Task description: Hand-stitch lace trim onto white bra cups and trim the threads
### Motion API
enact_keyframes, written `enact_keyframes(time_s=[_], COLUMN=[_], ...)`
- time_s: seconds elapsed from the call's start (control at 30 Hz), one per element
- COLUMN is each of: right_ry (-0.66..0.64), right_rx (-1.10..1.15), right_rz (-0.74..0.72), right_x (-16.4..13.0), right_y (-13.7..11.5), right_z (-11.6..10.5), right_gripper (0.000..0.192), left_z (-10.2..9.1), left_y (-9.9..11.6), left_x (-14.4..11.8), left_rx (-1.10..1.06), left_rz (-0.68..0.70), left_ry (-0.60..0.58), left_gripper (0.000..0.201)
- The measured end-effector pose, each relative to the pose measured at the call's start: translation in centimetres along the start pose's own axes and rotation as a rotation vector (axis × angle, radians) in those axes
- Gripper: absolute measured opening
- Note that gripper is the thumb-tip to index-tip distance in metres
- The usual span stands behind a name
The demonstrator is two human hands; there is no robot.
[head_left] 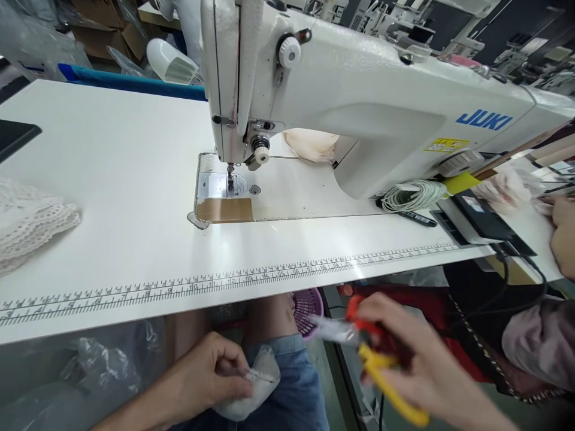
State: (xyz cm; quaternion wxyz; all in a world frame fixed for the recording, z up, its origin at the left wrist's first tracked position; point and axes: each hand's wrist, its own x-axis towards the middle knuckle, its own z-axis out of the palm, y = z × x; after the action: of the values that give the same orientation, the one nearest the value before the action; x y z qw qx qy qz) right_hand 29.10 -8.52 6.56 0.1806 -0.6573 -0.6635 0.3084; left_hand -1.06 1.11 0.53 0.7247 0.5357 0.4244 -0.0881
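Observation:
Over my lap, my left hand pinches a small white piece of fabric between thumb and fingers; a seam-like edge shows at the pinch. To the right, my right hand is wrapped round scissors with one red and one yellow handle. Their blades point left toward the fabric but are apart from it, and motion blurs them. Behind both hands stands a white sewing machine, with its presser foot above the needle plate and no fabric under it.
A printed ruler runs along the table's front edge. White lace lies at the left. Coiled cord, a black marker and a black box sit at the right. A purple basket is below; another person's arm shows at far right.

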Motion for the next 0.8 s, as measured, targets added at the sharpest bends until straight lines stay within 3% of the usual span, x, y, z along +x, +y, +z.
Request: enact_keyframes(time_s=[0.1, 0.2, 0.33, 0.53, 0.8], right_ry=[-0.28, -0.394, -0.386, -0.336, -0.317], right_rx=[0.015, 0.065, 0.081, 0.074, 0.092], right_rz=[0.124, 0.236, 0.264, 0.173, 0.145], right_x=[-0.8, -0.5, 0.1, 0.2, 0.1], right_y=[-1.6, -1.5, -1.3, -2.4, -2.3], right_z=[4.4, 6.6, 7.2, 7.6, 8.0], right_gripper=[0.042, 0.046, 0.053, 0.031, 0.031], left_z=[-0.1, -0.1, -0.1, 0.1, 0.2], left_y=[0.0, 0.0, -0.3, -0.5, -0.3], left_x=[-0.1, -0.2, -0.3, -0.1, -0.2], left_rx=[0.004, -0.021, -0.06, -0.036, -0.016], left_rz=[-0.006, -0.005, 0.007, 0.019, -0.008], left_ry=[-0.008, -0.021, 0.003, 0.01, 0.037], left_gripper=[0.029, 0.027, 0.027, 0.03, 0.03])
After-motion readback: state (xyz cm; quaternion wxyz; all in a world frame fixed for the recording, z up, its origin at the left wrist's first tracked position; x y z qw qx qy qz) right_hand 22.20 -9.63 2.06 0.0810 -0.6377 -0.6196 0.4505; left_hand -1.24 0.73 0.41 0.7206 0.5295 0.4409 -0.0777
